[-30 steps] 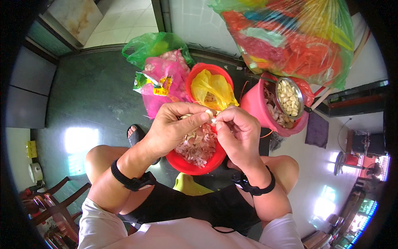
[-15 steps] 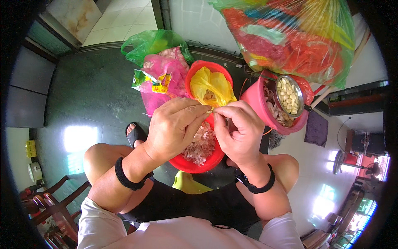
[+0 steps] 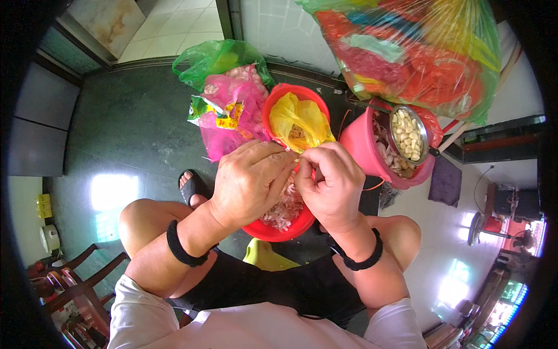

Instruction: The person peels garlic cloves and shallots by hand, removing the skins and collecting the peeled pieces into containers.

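My left hand and my right hand meet fingertip to fingertip, both pinching a small pale garlic clove that the fingers mostly cover. Just below them is a red basin holding papery garlic skins. Beyond my fingers stands a red bucket with a yellow plastic bag inside. Peeled white cloves fill a metal bowl on top of a pink bucket at the right. More skins or peelings lie in that bucket.
A pink mesh bag of garlic and a green plastic bag lie at the far left. At the far right is a large clear bag stuffed with coloured plastic. A yellow-green object sits between my legs.
Both hands stay pinched together on the clove, with only a slight shift of the fingers. The whole view has moved a little; the containers stand where they were.
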`<state>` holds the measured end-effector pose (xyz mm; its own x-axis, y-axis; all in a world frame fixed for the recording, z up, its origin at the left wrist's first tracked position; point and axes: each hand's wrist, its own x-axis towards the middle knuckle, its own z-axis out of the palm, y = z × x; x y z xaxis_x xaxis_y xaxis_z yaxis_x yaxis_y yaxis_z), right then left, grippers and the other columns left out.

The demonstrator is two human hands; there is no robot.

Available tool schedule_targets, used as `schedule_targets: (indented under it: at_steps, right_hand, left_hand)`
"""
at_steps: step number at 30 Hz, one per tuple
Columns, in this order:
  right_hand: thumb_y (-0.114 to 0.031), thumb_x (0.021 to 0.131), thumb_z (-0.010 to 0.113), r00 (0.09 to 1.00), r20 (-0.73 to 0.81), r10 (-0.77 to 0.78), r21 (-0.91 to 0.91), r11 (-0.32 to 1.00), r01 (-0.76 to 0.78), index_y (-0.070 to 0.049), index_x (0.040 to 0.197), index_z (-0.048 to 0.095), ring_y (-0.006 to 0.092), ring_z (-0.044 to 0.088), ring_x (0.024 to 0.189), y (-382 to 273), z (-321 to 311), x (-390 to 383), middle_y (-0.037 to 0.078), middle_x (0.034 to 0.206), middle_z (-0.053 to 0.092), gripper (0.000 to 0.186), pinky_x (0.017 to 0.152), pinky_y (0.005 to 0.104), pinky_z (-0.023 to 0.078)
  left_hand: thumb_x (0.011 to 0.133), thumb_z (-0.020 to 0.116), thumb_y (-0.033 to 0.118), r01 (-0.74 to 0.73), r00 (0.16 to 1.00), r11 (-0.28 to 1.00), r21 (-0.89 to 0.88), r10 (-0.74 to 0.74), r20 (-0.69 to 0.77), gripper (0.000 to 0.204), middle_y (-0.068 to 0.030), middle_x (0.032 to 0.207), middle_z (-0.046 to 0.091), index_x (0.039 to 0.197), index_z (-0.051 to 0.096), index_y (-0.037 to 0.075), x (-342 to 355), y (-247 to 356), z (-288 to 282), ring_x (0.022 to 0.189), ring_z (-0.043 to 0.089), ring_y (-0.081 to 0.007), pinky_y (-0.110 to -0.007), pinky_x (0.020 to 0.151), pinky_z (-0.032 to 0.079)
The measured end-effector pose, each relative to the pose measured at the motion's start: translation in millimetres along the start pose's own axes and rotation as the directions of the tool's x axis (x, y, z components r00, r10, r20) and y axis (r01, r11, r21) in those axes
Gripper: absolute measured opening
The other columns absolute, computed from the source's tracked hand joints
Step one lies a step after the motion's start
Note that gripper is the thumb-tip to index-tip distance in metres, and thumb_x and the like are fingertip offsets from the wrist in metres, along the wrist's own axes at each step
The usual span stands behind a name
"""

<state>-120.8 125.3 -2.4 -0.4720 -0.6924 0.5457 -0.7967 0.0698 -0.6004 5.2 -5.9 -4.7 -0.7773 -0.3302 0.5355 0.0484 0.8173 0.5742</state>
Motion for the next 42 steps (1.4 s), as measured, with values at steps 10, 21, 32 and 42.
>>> schedule_targets:
  at_steps: [10,21,32,42]
  right_hand:
    - [0.002,0.086,0.071,0.979,-0.032,0.202,0.337,0.924,-0.18,-0.003,0.094,0.061,0.0159,0.055,0.06,-7,-2,4,0.007,0.083,0.059,0.014,0.054,0.0278,0.044]
    - [0.003,0.087,0.072,0.998,-0.018,0.062,0.329,0.943,-0.053,-0.003,0.101,0.07,0.0135,0.057,0.058,0,-17,7,0.009,0.095,0.068,0.015,0.055,0.0274,0.047]
    - [0.003,0.086,0.075,0.998,0.067,0.014,0.257,0.966,-0.031,-0.001,0.096,0.072,0.0136,0.059,0.059,0,-22,12,0.008,0.087,0.068,0.012,0.054,0.0268,0.046]
    - [0.001,0.088,0.072,0.965,0.244,0.092,0.417,0.889,-0.19,0.002,0.088,0.071,0.0111,0.057,0.061,7,-27,14,0.007,0.08,0.067,0.001,0.056,0.0261,0.044]
  left_hand:
    - [0.099,0.071,0.006,0.491,0.849,0.554,-0.672,-0.478,0.226,0.015,-0.0088,0.103,0.077,0.111,0.076,0.0,3,8,1,0.09,0.071,-0.0153,-0.03,0.08,0.057]
    - [0.096,0.074,0.005,0.285,0.955,0.812,-0.509,-0.283,0.084,0.015,-0.013,0.098,0.076,0.11,0.075,-0.001,7,3,-7,0.091,0.073,-0.0223,-0.032,0.08,0.057]
    - [0.087,0.08,0.002,0.42,0.907,0.82,-0.39,-0.365,0.209,0.015,-0.013,0.094,0.076,0.102,0.077,0.001,10,8,-17,0.084,0.073,-0.0225,-0.033,0.076,0.057]
    - [0.088,0.078,0.003,0.253,0.956,0.894,-0.369,-0.171,0.24,0.013,-0.016,0.095,0.076,0.101,0.079,0.001,15,-6,-23,0.083,0.073,-0.0301,-0.036,0.075,0.058]
